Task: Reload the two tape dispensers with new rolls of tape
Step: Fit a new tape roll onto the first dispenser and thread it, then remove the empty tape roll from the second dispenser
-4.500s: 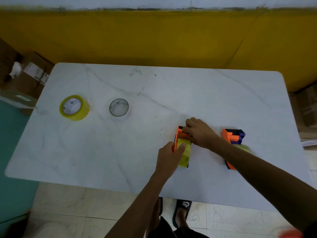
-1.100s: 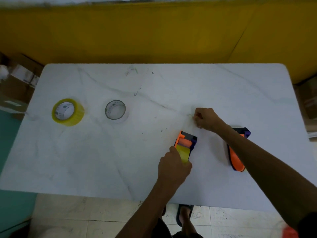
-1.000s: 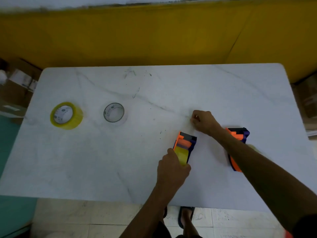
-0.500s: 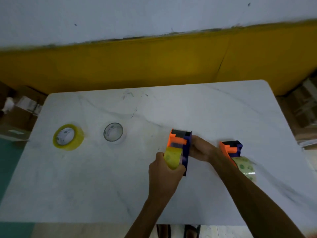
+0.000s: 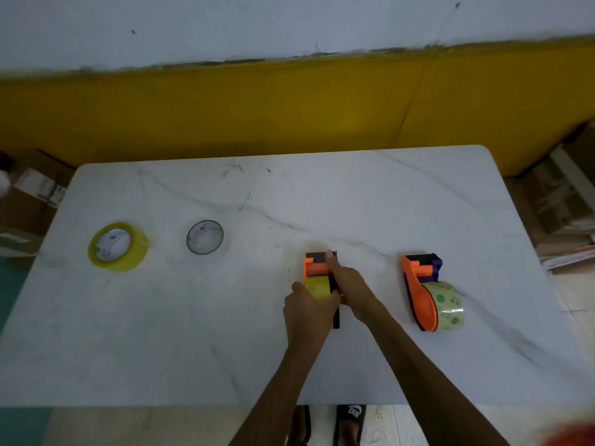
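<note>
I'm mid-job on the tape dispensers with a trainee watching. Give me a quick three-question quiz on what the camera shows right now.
1. True or false: both hands are on the same dispenser.
2. How many loose tape rolls lie on the table?
3. Which dispenser carries the clear roll: A) the one being held, B) the untouched dispenser on the right?

Key:
1. True: the left hand and the right hand both grip it.
2. Two: the yellow roll and the nearly empty roll.
3. B.
</note>
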The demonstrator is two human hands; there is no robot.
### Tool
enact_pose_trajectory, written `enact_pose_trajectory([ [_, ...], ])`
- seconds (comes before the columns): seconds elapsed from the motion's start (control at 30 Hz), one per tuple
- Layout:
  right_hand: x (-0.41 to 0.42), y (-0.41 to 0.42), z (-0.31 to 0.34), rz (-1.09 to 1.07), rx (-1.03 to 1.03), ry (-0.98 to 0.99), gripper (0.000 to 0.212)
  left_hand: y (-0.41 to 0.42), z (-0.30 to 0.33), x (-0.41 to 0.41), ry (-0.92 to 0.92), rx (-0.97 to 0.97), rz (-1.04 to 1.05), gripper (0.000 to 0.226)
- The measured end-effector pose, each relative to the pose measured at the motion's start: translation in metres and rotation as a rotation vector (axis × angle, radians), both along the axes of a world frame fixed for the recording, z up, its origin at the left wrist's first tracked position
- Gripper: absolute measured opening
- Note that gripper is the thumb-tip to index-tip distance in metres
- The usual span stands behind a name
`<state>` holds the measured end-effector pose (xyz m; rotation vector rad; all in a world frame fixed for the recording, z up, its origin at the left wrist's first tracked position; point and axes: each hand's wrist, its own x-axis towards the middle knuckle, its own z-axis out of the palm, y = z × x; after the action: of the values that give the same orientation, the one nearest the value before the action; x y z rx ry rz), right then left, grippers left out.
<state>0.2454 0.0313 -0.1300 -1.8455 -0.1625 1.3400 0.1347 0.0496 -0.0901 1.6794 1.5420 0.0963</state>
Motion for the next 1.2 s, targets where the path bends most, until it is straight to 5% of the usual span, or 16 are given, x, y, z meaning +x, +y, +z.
enact_pose_trajectory([
  [0.23,0.002,-0.002,0.015,0.356,-0.311,-0.389,0.076,-0.003,-0.007,0.007,0.103,0.048,-0.101,0.058],
  [0.67,-0.012,-0.007,0.035,0.317,-0.199,-0.444,0.041,-0.007,0.009,0.003,0.085,-0.123,-0.094,0.059],
  [0.97,0.004,-0.045,0.053,0.244,-0.17,-0.443,0.057,-0.001,0.024,-0.016,-0.009,-0.166,-0.053,0.092],
  [1.2,0.048,-0.093,0.08,0.107,-0.087,-0.552,0.032,0.008,0.048,-0.007,-0.114,0.088,-0.036,0.057],
])
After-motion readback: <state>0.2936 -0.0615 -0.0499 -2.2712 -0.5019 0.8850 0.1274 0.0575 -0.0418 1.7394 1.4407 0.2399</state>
